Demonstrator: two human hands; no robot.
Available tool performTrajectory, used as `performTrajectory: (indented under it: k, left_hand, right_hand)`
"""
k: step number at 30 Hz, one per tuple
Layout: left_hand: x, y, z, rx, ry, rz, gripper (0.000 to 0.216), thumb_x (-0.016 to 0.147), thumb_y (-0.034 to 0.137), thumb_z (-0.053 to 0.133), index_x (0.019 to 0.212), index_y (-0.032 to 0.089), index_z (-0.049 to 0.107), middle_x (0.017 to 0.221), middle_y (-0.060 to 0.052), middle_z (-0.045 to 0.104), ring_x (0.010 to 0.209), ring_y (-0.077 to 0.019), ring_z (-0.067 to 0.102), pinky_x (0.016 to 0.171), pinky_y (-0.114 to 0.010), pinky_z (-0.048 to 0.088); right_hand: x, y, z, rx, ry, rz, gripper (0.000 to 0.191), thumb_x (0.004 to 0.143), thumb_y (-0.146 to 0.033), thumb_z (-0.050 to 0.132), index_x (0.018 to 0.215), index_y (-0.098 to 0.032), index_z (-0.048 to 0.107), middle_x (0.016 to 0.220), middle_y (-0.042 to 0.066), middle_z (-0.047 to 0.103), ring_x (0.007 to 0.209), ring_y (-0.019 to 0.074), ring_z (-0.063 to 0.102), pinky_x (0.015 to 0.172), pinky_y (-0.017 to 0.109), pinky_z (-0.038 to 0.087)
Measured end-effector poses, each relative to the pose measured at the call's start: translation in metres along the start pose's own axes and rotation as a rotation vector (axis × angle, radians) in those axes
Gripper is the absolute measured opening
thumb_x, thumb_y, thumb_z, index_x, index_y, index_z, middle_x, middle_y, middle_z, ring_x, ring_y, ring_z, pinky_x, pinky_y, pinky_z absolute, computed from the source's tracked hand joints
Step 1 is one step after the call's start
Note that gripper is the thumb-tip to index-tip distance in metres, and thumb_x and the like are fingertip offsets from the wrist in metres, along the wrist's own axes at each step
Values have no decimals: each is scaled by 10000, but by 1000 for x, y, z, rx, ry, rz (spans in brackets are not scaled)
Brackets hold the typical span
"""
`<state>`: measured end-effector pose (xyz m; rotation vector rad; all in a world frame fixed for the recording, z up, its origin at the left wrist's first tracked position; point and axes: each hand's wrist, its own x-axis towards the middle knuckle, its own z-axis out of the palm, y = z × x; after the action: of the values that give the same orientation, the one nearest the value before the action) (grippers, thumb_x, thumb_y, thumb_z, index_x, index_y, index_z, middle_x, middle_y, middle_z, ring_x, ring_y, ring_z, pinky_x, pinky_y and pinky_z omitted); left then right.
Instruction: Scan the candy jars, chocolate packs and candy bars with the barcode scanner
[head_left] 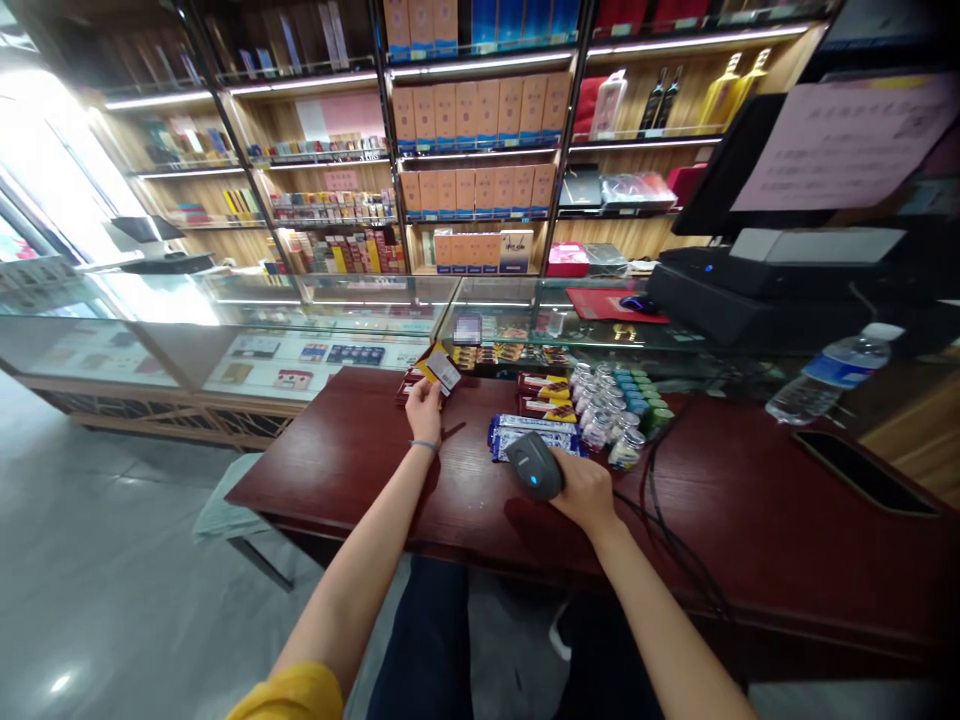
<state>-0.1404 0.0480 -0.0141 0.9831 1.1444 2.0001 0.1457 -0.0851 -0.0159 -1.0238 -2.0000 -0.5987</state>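
The person sits at a dark red wooden desk (750, 520) in a shop. The left hand (424, 405) is raised over the desk's far left corner and pinches a small yellow packet (439, 370) between thumb and fingertips, its pale label side turned towards the person. Just below that hand, a few red packets (407, 388) lie at the far edge of the desk.

The right hand (589, 490) is closed around a dark grey barcode scanner (535, 465), whose head shows a small blue light and points left towards the yellow packet; scanner and packet are apart, not touching. A black cable (660, 510) runs from beside this hand across the desk towards the near edge.

Behind the scanner lie blue-and-white packets (525, 430), and beyond them red-and-yellow packets (546, 392) near the far edge. Just to their right stands a cluster of small jars (611, 410), some with white lids and some with green. Towards the far right corner a water bottle (832, 372) lies tilted, and a black phone (862, 470) rests flat near the right edge.

Beyond the desk runs a glass counter (337, 300) with a computer mouse (637, 303) on top, and lit shelves (472, 110) of boxed goods fill the wall behind
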Motion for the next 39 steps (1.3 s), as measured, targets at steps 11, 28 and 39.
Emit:
performTrajectory:
  k: [11,28,39]
  left_hand:
    - [58,33,-73,811,-283,624,192,937,286,589,1007,222,755,930,-60,692,896,-186,642,858,-312,520]
    - [54,5,-92,1191,-568,718,305,987,266,497,1175,259,737,1069,-82,692,1036,-230,597,944,-340,497]
    - [53,4,-92,1228,-576,668,338,992,243,476,1221,287,722,1115,-73,693,1044,-224,592,974,-342,495]
  right_hand:
    - [-8,9,5,-84,89,40,320,868,-286,541,1118,-109,631,783,73,739,630,192,674,622,286,462]
    - [-3,7,-1,-109,106,93,310,880,-297,548,1111,-105,624,720,58,713,607,187,668,611,269,466]
    - [-1,6,-4,-107,102,91,309,882,-306,564,1102,-98,626,712,58,705,605,188,666,607,270,464]
